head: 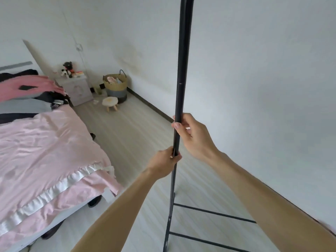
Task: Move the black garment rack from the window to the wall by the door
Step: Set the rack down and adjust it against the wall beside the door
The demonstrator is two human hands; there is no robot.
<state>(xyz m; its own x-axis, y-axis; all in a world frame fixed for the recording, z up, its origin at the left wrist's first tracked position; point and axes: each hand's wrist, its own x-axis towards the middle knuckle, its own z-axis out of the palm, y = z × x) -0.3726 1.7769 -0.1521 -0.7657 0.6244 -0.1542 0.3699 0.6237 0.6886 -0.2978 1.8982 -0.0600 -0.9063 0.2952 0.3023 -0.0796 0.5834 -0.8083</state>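
The black garment rack [182,70] stands upright in front of me, its side post running from the top edge of the view down to the floor. Two thin black bottom rails stretch from the post to the right, close along the white wall. My right hand [191,135] is wrapped around the post at about mid height. My left hand [166,162] grips the same post just below it. The rack's top bar and far side are out of view.
A bed [45,151] with a pink cover and piled clothes fills the left. A strip of pale wood floor runs between bed and wall. At its far end stand a grey nightstand [77,90], a woven basket [116,86] and a small stool [110,102].
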